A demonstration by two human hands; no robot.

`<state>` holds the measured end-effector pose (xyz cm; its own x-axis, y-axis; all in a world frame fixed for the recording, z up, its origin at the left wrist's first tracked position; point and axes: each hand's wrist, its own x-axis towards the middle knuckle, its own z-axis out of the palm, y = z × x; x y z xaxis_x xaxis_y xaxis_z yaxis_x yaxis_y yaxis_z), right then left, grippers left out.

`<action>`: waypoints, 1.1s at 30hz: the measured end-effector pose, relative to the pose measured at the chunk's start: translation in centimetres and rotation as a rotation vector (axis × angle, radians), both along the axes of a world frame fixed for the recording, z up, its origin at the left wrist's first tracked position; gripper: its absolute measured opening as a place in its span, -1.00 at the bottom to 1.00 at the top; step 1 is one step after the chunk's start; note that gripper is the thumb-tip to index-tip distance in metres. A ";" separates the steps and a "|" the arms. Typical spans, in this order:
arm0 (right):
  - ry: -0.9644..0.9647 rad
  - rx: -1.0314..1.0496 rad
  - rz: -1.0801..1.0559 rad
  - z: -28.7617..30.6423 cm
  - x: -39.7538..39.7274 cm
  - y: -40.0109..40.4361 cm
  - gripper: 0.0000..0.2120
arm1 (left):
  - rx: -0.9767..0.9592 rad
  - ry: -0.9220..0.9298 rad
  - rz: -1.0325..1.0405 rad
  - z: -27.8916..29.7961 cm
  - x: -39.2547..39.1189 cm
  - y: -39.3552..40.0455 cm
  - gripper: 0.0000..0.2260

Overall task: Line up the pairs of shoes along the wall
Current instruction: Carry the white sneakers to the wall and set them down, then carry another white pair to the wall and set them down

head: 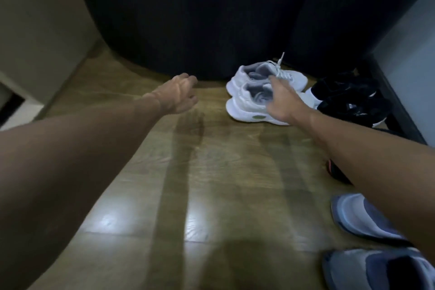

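Observation:
A pair of white sneakers (244,92) lies side by side on the wooden floor, close to a dark curtain-like wall (200,19). My right hand (281,101) lies on top of them, fingers curled over the collars of both shoes, and one lace sticks up. My left hand (181,96) hovers over bare floor to the left of the sneakers, fingers apart and holding nothing. Right of the white pair, a pair of black shoes (348,99) sits untidily against a dark baseboard. Two grey-blue shoes (362,219) stand at the lower right.
A red-and-black shoe (334,169) shows partly under my right forearm. A pale cabinet (40,30) stands at the left and a light panel (409,54) at the right. Bare wooden floor (188,172) stretches between my arms.

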<state>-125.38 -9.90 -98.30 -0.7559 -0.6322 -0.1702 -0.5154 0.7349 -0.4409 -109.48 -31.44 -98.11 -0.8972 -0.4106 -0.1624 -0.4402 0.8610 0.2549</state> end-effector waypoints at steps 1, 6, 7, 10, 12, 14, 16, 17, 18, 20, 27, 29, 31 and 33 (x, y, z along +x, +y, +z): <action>-0.036 -0.061 0.050 1.4 1.5 -1.2 -0.37 | 0.029 0.007 0.039 1.0 1.6 -0.5 -0.53; -0.117 -0.125 0.210 8.9 10.3 -7.0 -0.26 | 0.089 0.103 0.241 7.2 8.5 -1.4 -0.43; -0.145 -0.138 0.244 10.1 12.1 -8.2 -0.26 | 0.079 0.119 0.270 8.5 10.1 -1.5 -0.42; -0.249 -0.167 0.346 12.7 18.0 -11.4 -0.24 | 0.052 0.182 0.346 12.2 16.0 -2.1 -0.42; -0.306 -0.183 0.406 14.1 22.5 -13.5 -0.18 | 0.025 0.246 0.440 14.5 21.2 -2.9 -0.41; -0.333 -0.195 0.484 15.4 27.9 -15.6 -0.11 | 0.011 0.275 0.560 16.5 27.5 -3.6 -0.40; -0.332 -0.216 0.589 16.8 33.4 -17.6 -0.06 | 0.008 0.274 0.680 18.2 34.0 -3.9 -0.37; -0.330 -0.227 0.644 17.5 36.2 -18.4 -0.06 | 0.008 0.269 0.740 19.0 37.2 -3.8 -0.37; -0.334 -0.236 0.696 18.1 39.1 -19.1 -0.08 | 0.003 0.263 0.801 19.8 40.4 -3.4 -0.37; -0.356 -0.249 0.805 19.7 44.9 -19.9 -0.15 | -0.024 0.244 0.904 21.8 46.3 -1.9 -0.38; -0.233 -0.137 1.285 26.5 63.6 -19.0 -0.59 | 0.042 -0.010 1.167 27.4 64.1 6.8 -0.81; -0.224 -0.018 1.394 28.1 68.0 -18.2 -0.67 | 0.194 -0.106 1.236 28.7 68.7 8.2 -0.84; -0.213 0.017 1.454 29.1 72.1 -17.6 -0.67 | 0.283 -0.172 1.320 29.8 72.9 9.0 -0.79; -0.184 0.018 1.507 29.3 75.9 -17.3 -0.66 | 0.264 -0.158 1.367 30.5 76.7 9.4 -0.76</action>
